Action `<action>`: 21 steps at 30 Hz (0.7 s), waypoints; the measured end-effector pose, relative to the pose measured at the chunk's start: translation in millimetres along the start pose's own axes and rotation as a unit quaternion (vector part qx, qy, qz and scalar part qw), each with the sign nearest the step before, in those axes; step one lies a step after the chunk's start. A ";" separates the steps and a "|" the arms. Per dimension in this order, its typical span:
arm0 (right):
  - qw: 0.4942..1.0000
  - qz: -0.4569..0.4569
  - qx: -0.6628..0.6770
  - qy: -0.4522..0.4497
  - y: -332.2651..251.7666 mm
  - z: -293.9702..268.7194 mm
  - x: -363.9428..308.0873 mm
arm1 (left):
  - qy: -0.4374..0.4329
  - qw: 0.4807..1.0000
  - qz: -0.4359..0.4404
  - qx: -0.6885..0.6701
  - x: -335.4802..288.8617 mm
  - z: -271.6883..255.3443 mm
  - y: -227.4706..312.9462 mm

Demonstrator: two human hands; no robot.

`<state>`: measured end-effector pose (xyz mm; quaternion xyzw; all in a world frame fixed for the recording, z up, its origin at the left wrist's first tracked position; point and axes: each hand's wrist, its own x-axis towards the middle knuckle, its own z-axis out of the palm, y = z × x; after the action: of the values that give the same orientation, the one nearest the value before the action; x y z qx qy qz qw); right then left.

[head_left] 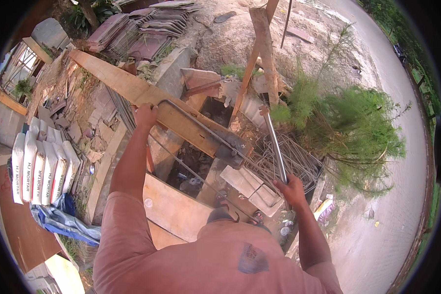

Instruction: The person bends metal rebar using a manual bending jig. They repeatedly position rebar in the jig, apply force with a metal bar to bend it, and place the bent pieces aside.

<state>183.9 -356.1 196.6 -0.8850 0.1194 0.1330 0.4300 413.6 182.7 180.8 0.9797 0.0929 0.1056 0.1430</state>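
My left hand (146,115) is closed on a bent steel rod (202,125) at its corner. One length of the rod runs over a thick wooden plank (169,117) to a dark metal plate (229,155) at the plank's near end. A second length slants down toward my body. My right hand (291,189) grips the lower end of a shiny metal bar (275,142) with a rusty, notched head. The bar points away from me, and its head appears apart from the rod.
Bent steel rods lie in a heap (291,154) beside a leafy green bush (348,132). A pit (183,169) opens below the plank. White sacks (44,166) are stacked left. An upright timber (264,54) stands ahead, and a road (377,210) runs along the right.
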 end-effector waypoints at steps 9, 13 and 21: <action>0.999 0.029 0.033 -0.014 -28.6 17.8 4.8 | -0.058 0.994 0.026 0.086 -20.2 11.7 23.1; 0.999 0.033 0.021 -0.015 -63.0 40.4 27.0 | -0.098 0.981 0.005 0.169 15.8 6.2 7.3; 1.000 -0.021 0.008 -0.013 -76.5 58.4 49.6 | -0.120 0.972 -0.026 0.202 55.0 19.3 -35.2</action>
<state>247.5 -268.6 200.9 -0.8822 0.0961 0.1347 0.4409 465.6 222.5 162.1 0.9910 0.1204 -0.0377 -0.0451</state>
